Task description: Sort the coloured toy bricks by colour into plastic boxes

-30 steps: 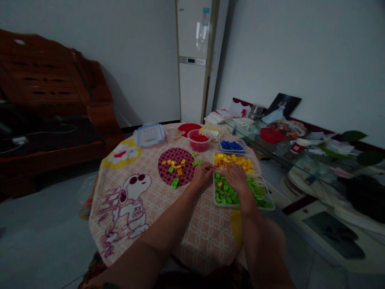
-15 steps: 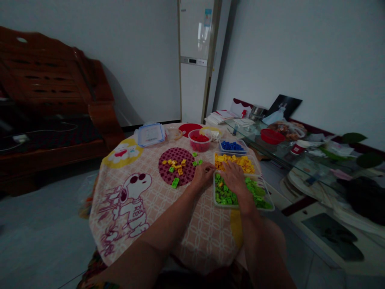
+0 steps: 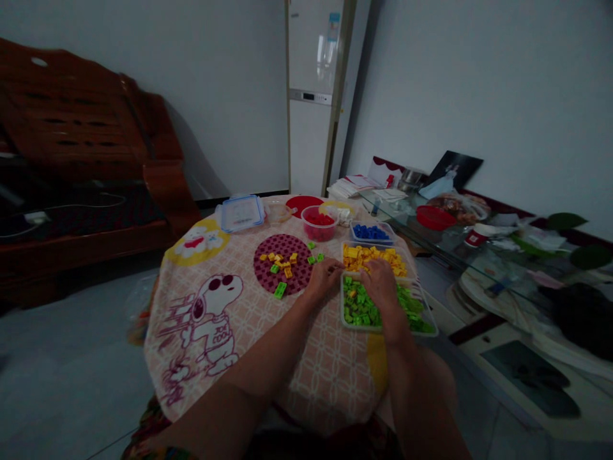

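My left hand (image 3: 325, 276) rests on the tablecloth by the left rim of the containers. Its fingers are pinched together, and whatever they hold is too small to make out. Over the border between the yellow toy bricks (image 3: 354, 255) and the green toy bricks (image 3: 361, 310), my right hand (image 3: 382, 284) reaches in with fingers bent together at the yellow ones. What lies under those fingertips is hidden. Several loose yellow bricks (image 3: 278, 260) and a larger green brick (image 3: 280, 291) lie on a round maroon patch (image 3: 268, 281) to the left.
Behind the hands stand a clear tub of blue bricks (image 3: 368, 232) and a pink bowl (image 3: 320, 231) of red bricks. A blue-rimmed lid (image 3: 242, 213) lies at the back left. To the right runs a cluttered glass shelf (image 3: 402, 207).
My right hand's fingers were spread over the yellow bricks and are now drawn together, slightly to the right. The left hand stays in nearly the same place.
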### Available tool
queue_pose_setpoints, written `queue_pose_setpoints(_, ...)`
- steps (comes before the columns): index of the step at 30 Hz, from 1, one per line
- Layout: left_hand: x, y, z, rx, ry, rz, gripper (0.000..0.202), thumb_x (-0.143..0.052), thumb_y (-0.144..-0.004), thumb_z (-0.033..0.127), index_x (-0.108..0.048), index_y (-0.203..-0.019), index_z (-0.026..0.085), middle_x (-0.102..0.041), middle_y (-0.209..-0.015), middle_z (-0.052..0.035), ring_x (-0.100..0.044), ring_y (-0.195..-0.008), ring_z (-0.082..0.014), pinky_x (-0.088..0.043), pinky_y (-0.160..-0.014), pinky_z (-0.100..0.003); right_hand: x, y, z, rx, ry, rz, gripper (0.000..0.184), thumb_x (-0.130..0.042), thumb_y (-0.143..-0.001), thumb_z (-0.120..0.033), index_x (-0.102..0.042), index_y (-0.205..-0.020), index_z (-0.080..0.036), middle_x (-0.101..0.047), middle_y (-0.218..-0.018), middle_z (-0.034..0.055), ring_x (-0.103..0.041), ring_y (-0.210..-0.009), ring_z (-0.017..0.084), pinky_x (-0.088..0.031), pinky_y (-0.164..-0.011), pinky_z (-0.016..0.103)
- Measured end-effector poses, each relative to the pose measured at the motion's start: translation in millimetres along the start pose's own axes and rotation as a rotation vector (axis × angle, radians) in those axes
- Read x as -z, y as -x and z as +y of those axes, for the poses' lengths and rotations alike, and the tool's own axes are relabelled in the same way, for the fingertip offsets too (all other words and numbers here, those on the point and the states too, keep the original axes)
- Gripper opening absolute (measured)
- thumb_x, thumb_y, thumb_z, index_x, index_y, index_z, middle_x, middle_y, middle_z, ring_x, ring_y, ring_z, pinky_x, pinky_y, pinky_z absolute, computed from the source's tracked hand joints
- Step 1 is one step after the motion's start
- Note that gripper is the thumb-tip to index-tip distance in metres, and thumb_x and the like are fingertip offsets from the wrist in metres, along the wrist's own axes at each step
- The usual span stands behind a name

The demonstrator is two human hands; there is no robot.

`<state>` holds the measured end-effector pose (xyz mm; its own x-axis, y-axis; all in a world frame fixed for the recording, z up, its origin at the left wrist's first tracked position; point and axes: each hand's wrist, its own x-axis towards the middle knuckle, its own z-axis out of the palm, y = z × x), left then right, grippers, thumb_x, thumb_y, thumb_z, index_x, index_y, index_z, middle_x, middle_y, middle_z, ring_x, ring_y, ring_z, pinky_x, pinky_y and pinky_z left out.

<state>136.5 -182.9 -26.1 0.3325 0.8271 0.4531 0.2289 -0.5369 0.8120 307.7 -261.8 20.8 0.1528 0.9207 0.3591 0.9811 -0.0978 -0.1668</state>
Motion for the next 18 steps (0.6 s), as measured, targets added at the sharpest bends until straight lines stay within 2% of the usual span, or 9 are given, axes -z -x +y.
queue_pose_setpoints(3, 3.8, -0.3, -1.1, -0.042, -0.069, -0.013, 0.022, -0.060, -0.085, 0.015, -0.078, -0.097, 0.018, -0.077, -0.096, -0.0071, -0.070, -0.086, -0.0174, -0.057, -0.082, -0.030, -0.2, -0.7, -3.0, 0.046, -0.030, -0.086, 0.026, -0.050, -0.100, -0.026, -0.075, -0.102, -0.017, -0.075, -0.107, 0.0125, -0.064, -0.105, 0.024, -0.043, -0.096, 0.033)
queue_pose_setpoints(5, 8.9, -2.8, -2.4, -0.034, -0.150, 0.007, 0.024, -0.059, -0.084, 0.013, -0.078, -0.098, 0.018, -0.077, -0.101, -0.0083, -0.071, -0.091, -0.0193, -0.057, -0.088, -0.032, 1.3, -0.8, -5.4, 0.050, -0.011, -0.150, 0.025, -0.050, -0.100, -0.025, -0.074, -0.095, -0.017, -0.074, -0.102, 0.0116, -0.064, -0.101, 0.023, -0.042, -0.092, 0.031)
queue_pose_setpoints(7, 18.5, -7.2, -3.6, -0.001, -0.241, 0.075, 0.027, -0.059, -0.084, 0.011, -0.077, -0.102, 0.019, -0.076, -0.106, -0.0095, -0.070, -0.101, -0.0223, -0.055, -0.097, -0.036, 3.4, -0.6, -7.2, 0.056, 0.010, -0.189, 0.025, -0.050, -0.100, -0.024, -0.073, -0.092, -0.018, -0.074, -0.103, 0.0114, -0.063, -0.102, 0.022, -0.041, -0.091, 0.030)
queue_pose_setpoints(11, 55.5, -16.7, -7.3, 0.102, -0.424, 0.252, 0.033, -0.060, -0.086, 0.014, -0.073, -0.116, 0.017, -0.072, -0.125, -0.0142, -0.063, -0.123, -0.0290, -0.045, -0.112, -0.043, 6.7, -0.3, -8.5, 0.061, 0.020, -0.210, 0.026, -0.048, -0.101, -0.024, -0.072, -0.091, -0.019, -0.073, -0.105, 0.0107, -0.062, -0.103, 0.022, -0.040, -0.090, 0.029)
queue_pose_setpoints(14, 91.6, -18.5, -16.9, 0.274, -0.601, 0.379, 0.039, -0.063, -0.087, 0.021, -0.068, -0.125, 0.016, -0.066, -0.137, -0.0167, -0.056, -0.132, -0.0321, -0.040, -0.117, -0.046, 6.9, -0.4, -8.3, 0.062, 0.020, -0.211, 0.027, -0.047, -0.101, -0.024, -0.072, -0.091, -0.019, -0.073, -0.104, 0.0103, -0.062, -0.103, 0.022, -0.040, -0.090, 0.030)
queue_pose_setpoints(16, 111.6, -17.1, -26.6, 0.386, -0.692, 0.411, 0.042, -0.062, -0.089, 0.028, -0.066, -0.129, 0.016, -0.064, -0.138, -0.0178, -0.054, -0.134, -0.0328, -0.039, -0.117, -0.047, 6.1, -0.7, -8.1, 0.062, 0.016, -0.216, 0.027, -0.047, -0.101, -0.024, -0.072, -0.092, -0.019, -0.074, -0.105, 0.0105, -0.062, -0.104, 0.022, -0.040, -0.091, 0.030)
queue_pose_setpoints(18, 124.0, -15.4, -36.3, 0.493, -0.741, 0.383, 0.043, -0.062, -0.090, 0.033, -0.067, -0.127, 0.013, -0.067, -0.134, -0.0203, -0.058, -0.129, -0.0344, -0.043, -0.113, -0.047, 4.9, -1.2, -8.1, 0.056, 0.013, -0.221, 0.028, -0.046, -0.101, -0.024, -0.072, -0.094, -0.018, -0.073, -0.106, 0.0110, -0.062, -0.105, 0.023, -0.039, -0.093, 0.030)
